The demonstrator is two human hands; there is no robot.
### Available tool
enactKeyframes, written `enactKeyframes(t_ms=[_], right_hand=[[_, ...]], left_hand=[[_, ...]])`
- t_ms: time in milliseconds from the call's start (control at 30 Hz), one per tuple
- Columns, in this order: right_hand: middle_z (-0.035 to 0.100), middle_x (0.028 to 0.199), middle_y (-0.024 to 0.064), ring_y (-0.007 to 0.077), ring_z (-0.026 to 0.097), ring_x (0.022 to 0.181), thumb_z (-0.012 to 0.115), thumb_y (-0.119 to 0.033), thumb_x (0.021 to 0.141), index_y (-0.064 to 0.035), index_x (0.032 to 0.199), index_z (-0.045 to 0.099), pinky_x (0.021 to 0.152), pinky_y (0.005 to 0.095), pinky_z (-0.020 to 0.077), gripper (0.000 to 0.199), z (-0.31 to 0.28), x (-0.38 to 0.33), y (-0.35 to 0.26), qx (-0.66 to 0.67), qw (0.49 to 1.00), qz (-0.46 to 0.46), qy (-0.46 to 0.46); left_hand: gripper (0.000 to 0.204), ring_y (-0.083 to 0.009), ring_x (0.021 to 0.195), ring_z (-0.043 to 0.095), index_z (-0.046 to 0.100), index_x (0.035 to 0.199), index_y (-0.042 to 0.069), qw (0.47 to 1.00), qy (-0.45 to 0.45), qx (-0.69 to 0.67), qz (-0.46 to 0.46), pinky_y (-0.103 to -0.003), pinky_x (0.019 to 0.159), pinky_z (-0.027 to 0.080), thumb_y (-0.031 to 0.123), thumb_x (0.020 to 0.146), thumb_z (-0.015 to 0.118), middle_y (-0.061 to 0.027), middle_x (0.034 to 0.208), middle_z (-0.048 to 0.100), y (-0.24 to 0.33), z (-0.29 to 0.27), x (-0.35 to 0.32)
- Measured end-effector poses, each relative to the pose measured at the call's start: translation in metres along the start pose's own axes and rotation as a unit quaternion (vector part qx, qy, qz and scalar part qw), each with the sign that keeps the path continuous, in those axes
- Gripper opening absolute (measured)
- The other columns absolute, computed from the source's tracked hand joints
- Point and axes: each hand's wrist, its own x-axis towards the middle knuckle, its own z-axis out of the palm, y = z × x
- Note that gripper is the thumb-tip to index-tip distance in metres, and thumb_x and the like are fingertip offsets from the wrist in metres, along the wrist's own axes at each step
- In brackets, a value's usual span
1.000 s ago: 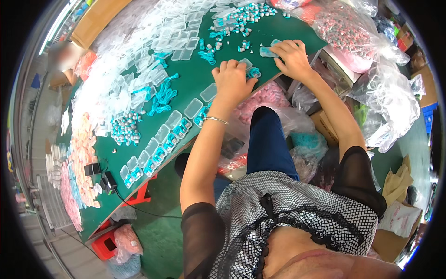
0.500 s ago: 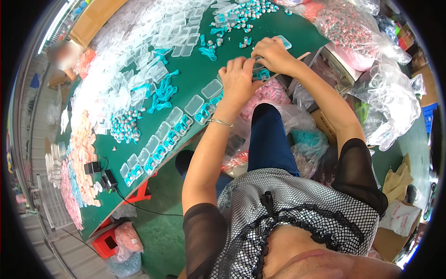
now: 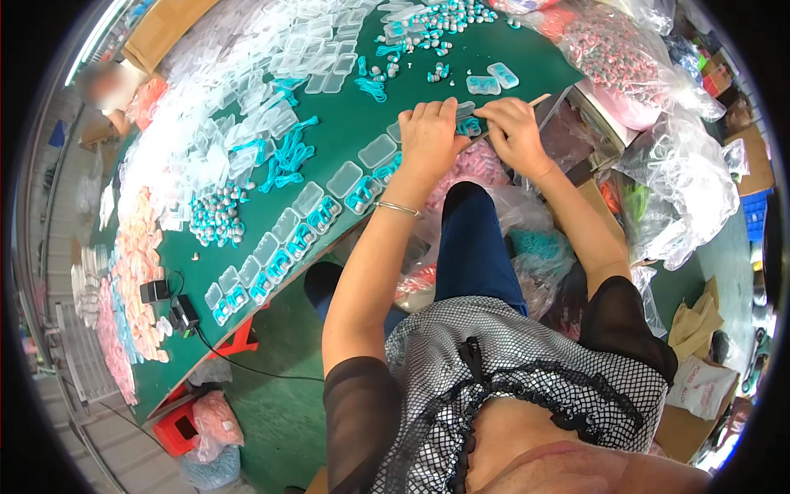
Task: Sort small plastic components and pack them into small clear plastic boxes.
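Note:
At the table's near edge, small clear plastic cases (image 3: 343, 180) stand in a slanting row with lids laid back, holding turquoise corded earplugs (image 3: 362, 194). Over the row's right end, my left hand (image 3: 429, 136) has its fingers bent close together, partly covering a case. My right hand (image 3: 517, 136) curls in from the right, its fingertips at the edge of the last open case (image 3: 467, 126). That case lies between my hands, turquoise cord inside. Just beyond them lie two closed cases, one flat (image 3: 483, 85) and one turned askew (image 3: 503, 76). My fingertips are partly hidden.
Loose clear cases (image 3: 329, 58) heap across the green table (image 3: 346, 132). Bundles of turquoise cord (image 3: 288, 160) and earplugs (image 3: 218, 216) lie at left, near a black adapter (image 3: 185, 313). Plastic bags (image 3: 683, 181) crowd the right; another person (image 3: 107, 90) sits far left.
My right hand has drawn back toward me from the far side, uncovering a second closed case beside the first. My left hand has shifted slightly right and nearer.

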Motion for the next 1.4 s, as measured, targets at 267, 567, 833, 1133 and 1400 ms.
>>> enactKeyframes(t_ms=[267,567,833,1133,1400], right_hand=[[0.062,0.105,0.0033,0.0247,0.057,0.100,0.062,0.000,0.075,-0.0092,0.107,0.067,0.088,0.0384,0.0394,0.034,0.014,-0.024,-0.025,-0.066,0.998,0.006,0.025],[0.063,0.108,0.0070,0.0280,0.056,0.107,0.067,-0.005,0.075,-0.0106,0.112,0.065,0.090,0.0408,0.0402,0.038,-0.002,-0.006,-0.019,0.012,0.998,0.046,0.050],[0.064,0.103,0.0094,0.0281,0.058,0.103,0.072,-0.011,0.075,-0.0076,0.109,0.065,0.090,0.0413,0.0423,0.035,0.009,0.010,0.009,0.068,0.993,-0.047,-0.087],[0.064,0.096,0.0068,0.0255,0.059,0.097,0.072,-0.016,0.077,-0.0081,0.101,0.066,0.091,0.0414,0.0409,0.026,0.006,0.026,0.013,0.020,0.992,-0.113,-0.057],[0.062,0.112,0.0005,0.0210,0.053,0.112,0.067,-0.023,0.080,-0.0151,0.107,0.066,0.098,0.0464,0.0322,0.029,0.017,0.048,0.000,-0.133,0.987,-0.075,-0.047]], left_hand=[[0.057,-0.0291,0.097,0.060,0.060,0.116,0.003,0.999,0.038,0.026,0.024,-0.042,0.081,0.045,0.019,0.066,0.081,-0.0100,0.101,0.066,0.005,0.007,-0.007],[0.027,-0.0303,0.089,0.060,0.065,0.096,0.001,0.995,0.072,0.020,0.063,-0.041,0.078,0.049,0.015,0.075,0.074,-0.0114,0.090,0.065,0.001,0.011,-0.008],[0.025,-0.0316,0.086,0.061,0.066,0.096,0.002,0.996,0.058,-0.028,0.062,-0.041,0.076,0.049,0.013,0.074,0.073,-0.0122,0.088,0.066,-0.004,0.009,-0.006],[0.034,-0.0278,0.097,0.059,0.069,0.101,0.008,0.996,0.081,0.005,0.033,-0.043,0.083,0.045,0.020,0.070,0.078,-0.0089,0.097,0.067,0.001,-0.004,-0.008],[0.048,-0.0293,0.108,0.053,0.069,0.106,0.009,0.986,-0.038,0.132,-0.096,-0.048,0.089,0.036,0.034,0.067,0.080,-0.0096,0.109,0.062,-0.010,-0.041,-0.039]])
